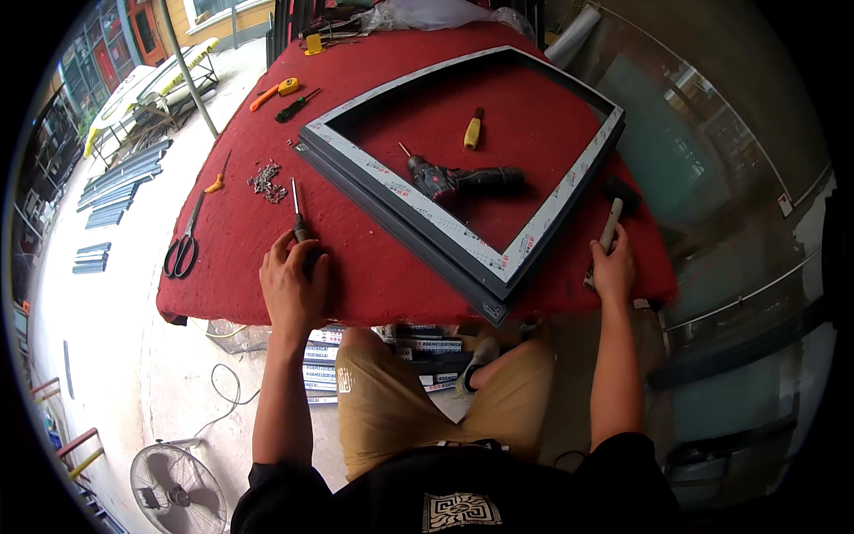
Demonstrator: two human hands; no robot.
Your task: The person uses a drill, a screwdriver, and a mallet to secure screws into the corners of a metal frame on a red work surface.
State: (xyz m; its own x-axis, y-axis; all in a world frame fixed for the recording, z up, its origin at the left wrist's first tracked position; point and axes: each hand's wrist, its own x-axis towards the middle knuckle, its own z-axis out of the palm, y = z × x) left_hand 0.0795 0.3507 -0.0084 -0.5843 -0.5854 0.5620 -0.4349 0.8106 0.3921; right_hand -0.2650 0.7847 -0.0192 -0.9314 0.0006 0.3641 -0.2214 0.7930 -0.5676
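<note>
My left hand point(296, 274) is closed round the dark handle of a screwdriver point(302, 230) at the near left of the red-covered table point(356, 294). The screwdriver's shaft points away from me. On the right, my right hand point(614, 267) grips the pale handle of a mallet point(611, 224), whose black head lies at the far end. Between my hands rests a dark grey window frame point(400, 190) with white printed film on its faces. Inside it lie a black cordless drill point(445, 181) and a yellow-handled tool point(473, 132).
Left of the screwdriver are a pile of small screws point(267, 182), black scissors point(182, 252) and an orange-handled screwdriver point(216, 183). Farther back lie an orange utility knife point(276, 92) and a dark green screwdriver point(292, 109). A fan point(178, 489) stands on the floor, lower left.
</note>
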